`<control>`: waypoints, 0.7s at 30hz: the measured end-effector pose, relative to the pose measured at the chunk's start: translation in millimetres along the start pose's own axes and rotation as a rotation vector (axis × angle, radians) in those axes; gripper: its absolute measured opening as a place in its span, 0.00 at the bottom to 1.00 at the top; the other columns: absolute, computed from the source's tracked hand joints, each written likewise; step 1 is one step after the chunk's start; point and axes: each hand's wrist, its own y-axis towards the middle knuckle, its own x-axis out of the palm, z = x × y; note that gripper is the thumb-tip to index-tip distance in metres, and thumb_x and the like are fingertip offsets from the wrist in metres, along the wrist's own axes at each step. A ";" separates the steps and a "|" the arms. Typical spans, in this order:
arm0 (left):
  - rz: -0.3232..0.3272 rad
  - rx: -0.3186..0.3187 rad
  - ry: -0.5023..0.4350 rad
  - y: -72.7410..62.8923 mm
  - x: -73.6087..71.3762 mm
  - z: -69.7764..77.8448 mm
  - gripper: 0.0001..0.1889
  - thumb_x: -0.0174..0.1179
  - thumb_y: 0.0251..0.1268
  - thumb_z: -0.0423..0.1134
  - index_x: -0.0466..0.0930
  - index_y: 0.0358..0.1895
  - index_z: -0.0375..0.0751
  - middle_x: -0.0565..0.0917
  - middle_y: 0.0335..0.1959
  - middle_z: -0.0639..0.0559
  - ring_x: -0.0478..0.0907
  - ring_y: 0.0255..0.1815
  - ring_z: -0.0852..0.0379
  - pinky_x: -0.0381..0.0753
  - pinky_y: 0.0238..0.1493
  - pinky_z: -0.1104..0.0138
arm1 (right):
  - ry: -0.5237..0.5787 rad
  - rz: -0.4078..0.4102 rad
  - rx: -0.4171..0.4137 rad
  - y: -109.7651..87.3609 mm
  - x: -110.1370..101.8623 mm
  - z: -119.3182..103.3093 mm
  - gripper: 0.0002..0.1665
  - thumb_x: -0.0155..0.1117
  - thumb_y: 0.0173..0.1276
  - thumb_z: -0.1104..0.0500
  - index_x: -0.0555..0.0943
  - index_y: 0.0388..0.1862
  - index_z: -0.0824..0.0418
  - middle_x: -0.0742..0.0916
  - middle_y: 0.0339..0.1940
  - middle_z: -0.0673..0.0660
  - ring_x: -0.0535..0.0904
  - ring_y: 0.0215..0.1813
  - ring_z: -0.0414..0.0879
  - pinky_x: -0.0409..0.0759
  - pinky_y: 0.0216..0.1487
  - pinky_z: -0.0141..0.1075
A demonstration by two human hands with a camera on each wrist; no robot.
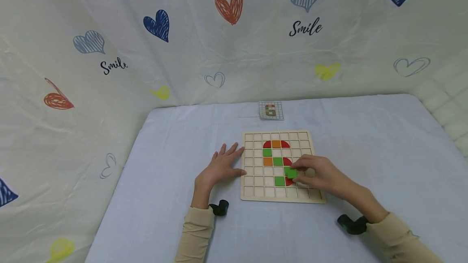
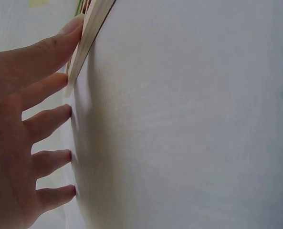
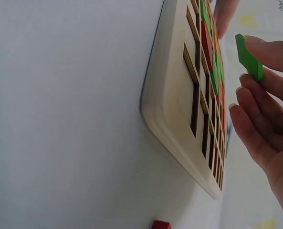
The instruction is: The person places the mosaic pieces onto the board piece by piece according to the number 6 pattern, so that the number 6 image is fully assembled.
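Observation:
A wooden grid board (image 1: 257, 192) lies on the table. My left hand (image 1: 219, 167) is spread at its left side, with thumb and index fingertips at the edge; the left wrist view shows the thumb (image 2: 67, 36) against the rim. Over the right-middle cells, my right hand (image 1: 321, 171) pinches a green square tile (image 3: 248, 59) between thumb and fingers, held above the board in the right wrist view. Set in the grid are red rounded-corner tiles (image 1: 267, 144), orange squares (image 1: 276, 144) and green squares (image 1: 279, 181). The held tile partly hides the cells below it.
Behind the board lies a small card (image 1: 271, 111) with a coloured grid pattern. A small red piece (image 3: 161, 225) shows at the bottom of the right wrist view. White cloth (image 1: 175, 145) covers the table, and a heart-printed curtain (image 1: 190, 52) hangs behind.

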 end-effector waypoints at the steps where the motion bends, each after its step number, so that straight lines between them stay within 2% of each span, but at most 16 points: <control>1: 0.002 0.003 0.000 -0.3 0.0 0.0 0.43 0.68 0.68 0.53 0.59 0.82 0.56 0.53 0.85 0.53 0.36 0.86 0.39 0.40 0.83 0.39 | -0.007 0.003 -0.014 0.9 1.2 -0.4 0.18 0.81 0.58 0.61 0.90 0.47 0.59 0.89 0.42 0.46 0.82 0.41 0.44 0.85 0.43 0.36; 12: 0.002 0.001 -0.007 -0.7 0.1 -0.4 0.42 0.68 0.68 0.53 0.59 0.82 0.56 0.53 0.85 0.53 0.36 0.87 0.39 0.40 0.83 0.40 | 0.032 -0.009 -0.062 8.5 8.1 -5.5 0.16 0.80 0.59 0.63 0.90 0.46 0.58 0.88 0.41 0.48 0.81 0.39 0.44 0.83 0.38 0.33; 21: 0.004 -0.004 -0.017 -0.1 0.6 -0.9 0.43 0.68 0.67 0.53 0.59 0.82 0.57 0.52 0.85 0.54 0.35 0.87 0.41 0.39 0.83 0.41 | 0.046 -0.041 -0.025 12.7 15.6 -6.1 0.16 0.81 0.58 0.61 0.90 0.46 0.59 0.87 0.38 0.46 0.80 0.38 0.42 0.85 0.39 0.33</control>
